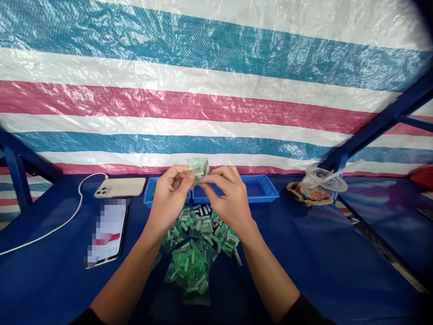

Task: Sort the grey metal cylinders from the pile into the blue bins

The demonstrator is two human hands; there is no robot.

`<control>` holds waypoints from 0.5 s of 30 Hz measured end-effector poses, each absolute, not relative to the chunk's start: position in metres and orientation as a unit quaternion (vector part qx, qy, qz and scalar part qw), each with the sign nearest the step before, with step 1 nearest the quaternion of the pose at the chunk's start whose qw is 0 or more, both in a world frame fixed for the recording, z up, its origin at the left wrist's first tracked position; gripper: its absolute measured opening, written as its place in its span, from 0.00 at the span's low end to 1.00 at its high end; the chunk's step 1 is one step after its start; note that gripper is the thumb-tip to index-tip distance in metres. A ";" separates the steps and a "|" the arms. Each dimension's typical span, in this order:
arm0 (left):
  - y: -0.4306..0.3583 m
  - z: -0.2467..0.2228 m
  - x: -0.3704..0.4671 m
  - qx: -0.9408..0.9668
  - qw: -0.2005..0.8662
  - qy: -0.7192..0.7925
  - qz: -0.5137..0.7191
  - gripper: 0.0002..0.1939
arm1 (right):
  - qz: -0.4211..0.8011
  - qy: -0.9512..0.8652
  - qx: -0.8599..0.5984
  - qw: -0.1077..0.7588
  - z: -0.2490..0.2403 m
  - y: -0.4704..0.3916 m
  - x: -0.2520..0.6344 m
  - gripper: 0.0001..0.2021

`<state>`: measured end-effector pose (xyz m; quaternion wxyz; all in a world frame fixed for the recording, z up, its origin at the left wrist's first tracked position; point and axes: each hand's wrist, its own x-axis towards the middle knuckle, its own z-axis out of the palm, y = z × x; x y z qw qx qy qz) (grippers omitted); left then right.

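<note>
While the pile of green packets (194,253) lies on the blue table (321,253), left hand (169,198) and right hand (228,198) together pinch one small green packet (198,168) raised above it. Step judged: handling or opening a single packet. Next calls for a steady two-handed fingertip hold, blue tray (260,187) just behind.

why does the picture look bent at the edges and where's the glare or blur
Head view: wide lens bows the blue frame and darkens the corners; glare glints across the striped tarp; the phone screen is pixelated; the small green bag between both hands is slightly soft.
</note>
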<state>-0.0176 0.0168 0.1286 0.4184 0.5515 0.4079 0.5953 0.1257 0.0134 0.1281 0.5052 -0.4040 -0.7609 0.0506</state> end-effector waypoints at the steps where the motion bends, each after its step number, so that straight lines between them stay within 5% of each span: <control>1: 0.017 0.128 -0.019 0.541 0.416 0.408 0.607 0.07 | 0.044 -0.754 -0.409 0.512 0.126 0.016 0.124 0.07; 6: 0.019 0.127 -0.022 0.527 0.417 0.410 0.616 0.10 | 0.110 -0.733 -0.422 0.523 0.119 0.023 0.118 0.03; 12: 0.019 0.126 -0.023 0.548 0.407 0.392 0.617 0.11 | 0.486 -0.560 -0.357 0.568 0.122 0.027 0.120 0.10; 15: 0.017 0.126 -0.022 0.559 0.415 0.386 0.605 0.12 | 0.546 -0.475 -0.337 0.602 0.123 0.027 0.120 0.15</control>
